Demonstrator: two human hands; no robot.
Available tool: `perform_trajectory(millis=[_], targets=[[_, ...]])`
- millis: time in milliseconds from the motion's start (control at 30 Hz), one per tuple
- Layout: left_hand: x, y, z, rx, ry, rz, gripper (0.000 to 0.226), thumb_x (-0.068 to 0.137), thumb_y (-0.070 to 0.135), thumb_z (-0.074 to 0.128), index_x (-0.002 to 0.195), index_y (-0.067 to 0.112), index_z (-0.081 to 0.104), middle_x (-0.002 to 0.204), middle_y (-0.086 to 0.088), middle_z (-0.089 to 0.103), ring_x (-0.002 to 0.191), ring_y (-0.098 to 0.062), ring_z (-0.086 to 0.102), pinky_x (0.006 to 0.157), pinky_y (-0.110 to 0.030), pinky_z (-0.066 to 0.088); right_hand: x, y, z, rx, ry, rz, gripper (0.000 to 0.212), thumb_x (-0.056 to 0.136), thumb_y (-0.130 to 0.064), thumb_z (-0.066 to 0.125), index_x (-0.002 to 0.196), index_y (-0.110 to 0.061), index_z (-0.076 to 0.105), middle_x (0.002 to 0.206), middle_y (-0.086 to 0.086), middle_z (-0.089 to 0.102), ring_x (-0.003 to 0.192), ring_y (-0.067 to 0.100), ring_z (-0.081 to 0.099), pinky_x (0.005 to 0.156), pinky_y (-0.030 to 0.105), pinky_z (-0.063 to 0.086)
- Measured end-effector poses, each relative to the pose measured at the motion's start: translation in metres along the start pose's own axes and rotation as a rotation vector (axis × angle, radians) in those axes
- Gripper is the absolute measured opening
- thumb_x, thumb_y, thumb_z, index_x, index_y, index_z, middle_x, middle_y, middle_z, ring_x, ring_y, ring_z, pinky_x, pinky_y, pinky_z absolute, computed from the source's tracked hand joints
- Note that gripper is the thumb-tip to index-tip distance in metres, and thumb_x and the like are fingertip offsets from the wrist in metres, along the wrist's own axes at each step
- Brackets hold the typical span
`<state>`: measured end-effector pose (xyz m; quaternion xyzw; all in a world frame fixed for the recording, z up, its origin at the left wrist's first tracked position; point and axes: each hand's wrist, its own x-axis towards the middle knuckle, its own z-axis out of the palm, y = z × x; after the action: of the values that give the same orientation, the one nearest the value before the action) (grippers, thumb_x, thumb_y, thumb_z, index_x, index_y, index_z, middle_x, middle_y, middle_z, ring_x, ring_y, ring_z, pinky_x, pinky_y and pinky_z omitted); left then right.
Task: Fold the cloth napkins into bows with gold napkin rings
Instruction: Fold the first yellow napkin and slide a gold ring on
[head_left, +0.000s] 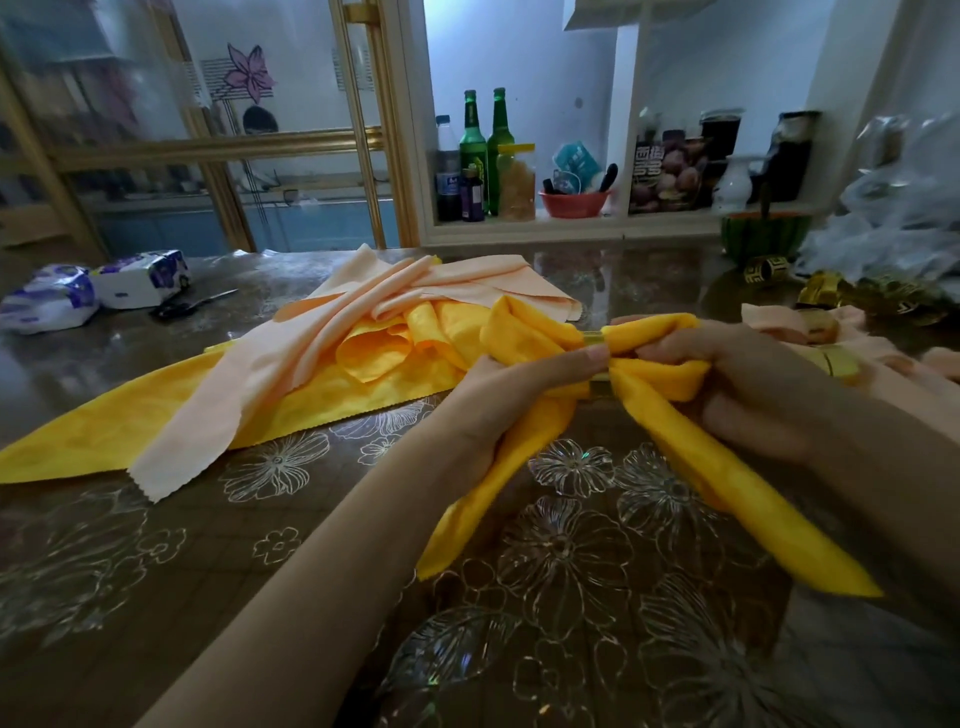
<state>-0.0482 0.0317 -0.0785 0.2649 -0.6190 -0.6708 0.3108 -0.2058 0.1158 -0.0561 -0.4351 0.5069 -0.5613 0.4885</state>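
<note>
Yellow napkin (675, 467), cinched by a gold ring (596, 338), hangs over the table (156, 571) (tails trailing toward its near edge), left hand (519, 387) gripping one loop, right hand (743, 379) clenched around the other.

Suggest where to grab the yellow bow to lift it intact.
Pinch across the ring at the waist of the bow, coming from above. It cinches every fold; the loops and long tails are loose and would likely unfold.
</note>
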Motion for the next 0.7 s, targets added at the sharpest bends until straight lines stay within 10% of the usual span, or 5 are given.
perform_trajectory(millis=[133, 267, 433, 700], targets=[[0.001, -0.001, -0.002, 0.071, -0.039, 0.045, 0.033, 0.061, 0.016, 0.079, 0.092, 0.017, 0.068, 0.090, -0.002, 0.073, 0.084, -0.017, 0.069, 0.069, -0.026, 0.056, 0.001, -0.001, -0.004, 0.013, 0.070, 0.088, 0.014, 0.083, -0.001, 0.046, 0.085, -0.008, 0.059, 0.070, 0.012, 0.065, 0.067, 0.022, 0.059, 0.065, 0.033, 0.048], [0.001, -0.004, -0.002, 0.041, -0.057, 0.022, 0.049, 0.056, 0.014, 0.082, 0.103, 0.015, 0.068, 0.101, -0.006, 0.072, 0.096, -0.024, 0.067, 0.083, -0.035, 0.055, -0.001, -0.003, -0.001, 0.083, 0.094, 0.127, 0.015, 0.080, 0.000, 0.047, 0.079, -0.008, 0.060, 0.065, 0.009, 0.059, 0.058, 0.016, 0.051, 0.044, 0.019, 0.040], [0.004, -0.004, -0.007, -0.007, -0.002, 0.053, 0.035, 0.071, 0.003, 0.071, 0.104, 0.011, 0.065, 0.103, -0.010, 0.070, 0.096, -0.024, 0.066, 0.082, -0.034, 0.055, 0.003, 0.000, -0.006, -0.180, -0.012, 0.052, 0.036, 0.069, -0.029, 0.063, 0.103, -0.018, 0.063, 0.093, 0.003, 0.071, 0.080, 0.016, 0.067, 0.070, 0.031, 0.057], [0.006, -0.009, -0.003, 0.021, -0.044, 0.110, 0.040, 0.058, 0.005, 0.081, 0.094, 0.018, 0.067, 0.093, -0.006, 0.072, 0.092, -0.021, 0.068, 0.081, -0.033, 0.057, 0.006, 0.003, -0.006, -0.301, 0.059, 0.102, 0.023, 0.078, -0.027, 0.064, 0.095, -0.012, 0.064, 0.073, 0.005, 0.063, 0.059, 0.013, 0.059, 0.053, 0.025, 0.047]])
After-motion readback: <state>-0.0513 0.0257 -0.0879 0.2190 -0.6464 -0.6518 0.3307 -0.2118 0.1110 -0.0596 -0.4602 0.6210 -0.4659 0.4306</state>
